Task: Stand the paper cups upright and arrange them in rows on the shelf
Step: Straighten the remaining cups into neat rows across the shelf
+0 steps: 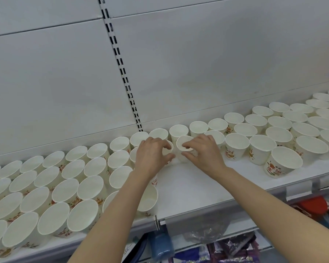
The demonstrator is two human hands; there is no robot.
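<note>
Packaged goods point(226, 249) on the lower level sit closest to cam, blurry, in blue, purple and red wrappers under the shelf point(188, 190) front edge. Going L to R: a big block of paper cups point(46, 186) fills the L part of the white shelf, all upright w/ mouths up, packed in slanted rows, rims touching or nearly so; red/orange/green print shows on their sides. Both forearms reach up from the bottom of frame to the mid of the shelf. L hand point(152, 154) is at the R edge of that block, fingers curled over the rim of a cup point(168, 149), thumb against its side, so it's gripping that cup; most of the cup is hidden behind the hand. Just beside it, R hand point(203, 152) holds a second cup point(184, 147), index finger hooked over the rim into the mouth, thumb pressed on the outer wall lower down; this cup looks slightly tilted toward the cam. The 2 held cups sit side by side, close to touching, in the 2nd row from the back panel point(198, 73). Bare white shelf lies in front of the hands. Behind them a single back row of cups runs along the panel. Further R another group of upright cups point(285, 141) stands in rows, spaced a bit looser, reaching to the R frame edge. A slotted upright strip point(122, 73) runs down the back panel.
</note>
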